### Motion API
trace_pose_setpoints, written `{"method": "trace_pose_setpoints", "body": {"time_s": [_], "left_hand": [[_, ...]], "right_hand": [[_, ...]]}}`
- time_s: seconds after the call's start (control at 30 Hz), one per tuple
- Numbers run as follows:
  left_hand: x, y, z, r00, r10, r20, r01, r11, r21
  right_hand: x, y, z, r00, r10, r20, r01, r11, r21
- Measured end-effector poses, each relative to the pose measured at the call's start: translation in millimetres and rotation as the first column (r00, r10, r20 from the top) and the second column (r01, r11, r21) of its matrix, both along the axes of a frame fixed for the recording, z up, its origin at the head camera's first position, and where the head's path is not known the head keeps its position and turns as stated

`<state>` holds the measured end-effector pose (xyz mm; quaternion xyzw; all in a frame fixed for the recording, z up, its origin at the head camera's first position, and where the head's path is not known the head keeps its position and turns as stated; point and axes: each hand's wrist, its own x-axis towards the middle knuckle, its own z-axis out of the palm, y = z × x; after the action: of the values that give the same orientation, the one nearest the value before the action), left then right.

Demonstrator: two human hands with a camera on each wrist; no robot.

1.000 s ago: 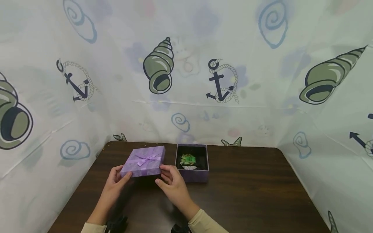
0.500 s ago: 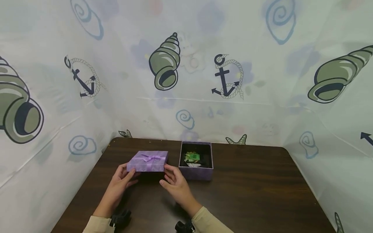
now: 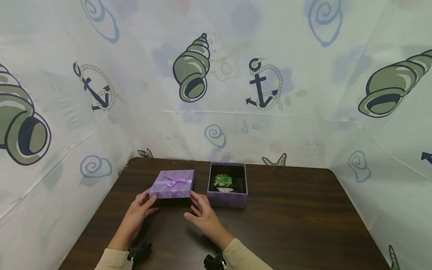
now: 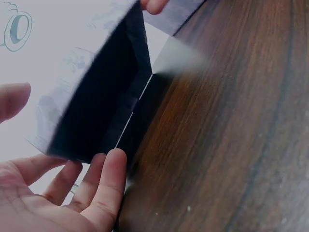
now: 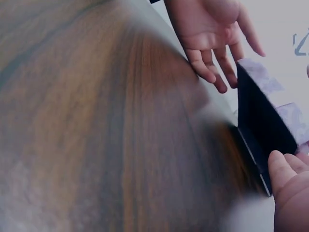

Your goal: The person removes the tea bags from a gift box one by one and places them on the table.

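Observation:
A lilac gift box lid with a ribbon bow lies between both hands in the head view, left of its box. My left hand holds its front left corner, thumb at the front and fingers beneath. At the front right corner are the fingertips of my right hand, whose thumb stands away from the lid. The left wrist view shows the dark inside of the tilted lid, its far rim close over the table. In the right wrist view, right fingertips overlap the lid's near edge.
Inside the open box lie a green and yellow packet and a white piece. The dark wooden table ends at a white curtain printed with shells and anchors. Both wrists carry black straps.
The lid has turned so its front edge faces me more squarely, and its tilt has shifted. Both hands keep hold of it. The head view has shifted a little; the box has not moved.

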<state>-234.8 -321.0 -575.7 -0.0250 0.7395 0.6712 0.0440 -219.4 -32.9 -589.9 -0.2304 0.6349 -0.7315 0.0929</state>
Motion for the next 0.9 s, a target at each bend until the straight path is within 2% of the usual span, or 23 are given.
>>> {"method": "trace_pose_setpoints", "body": {"time_s": [0.17, 0.33, 0.57, 0.73, 0.9], "left_hand": [[-2.9, 2.0, -3.3, 0.999, -0.051, -0.004, 0.051, 0.999, 0.004], [-0.7, 4.6, -3.4, 0.997, -0.077, 0.025, 0.077, 0.997, -0.005], [-1.2, 8.1, -1.5, 0.996, -0.061, 0.072, 0.062, 0.998, -0.011], [-4.1, 10.4, -1.4, 0.995, -0.057, 0.077, 0.058, 0.998, -0.017], [-4.2, 12.7, -0.2, 0.993, -0.043, 0.111, 0.049, 0.998, -0.047]], "right_hand": [[-2.5, -0.2, -4.6, 0.999, 0.032, 0.037, -0.032, 0.999, 0.021], [-5.1, 0.7, -10.2, 0.995, 0.07, 0.072, -0.072, 0.997, 0.026], [-10.9, 8.0, -10.6, 0.984, 0.107, 0.143, -0.103, 0.994, -0.037], [-15.1, 12.9, -10.9, 0.981, 0.13, 0.146, -0.124, 0.991, -0.05], [-20.0, 17.4, -12.4, 0.977, 0.148, 0.154, -0.139, 0.988, -0.066]]}}
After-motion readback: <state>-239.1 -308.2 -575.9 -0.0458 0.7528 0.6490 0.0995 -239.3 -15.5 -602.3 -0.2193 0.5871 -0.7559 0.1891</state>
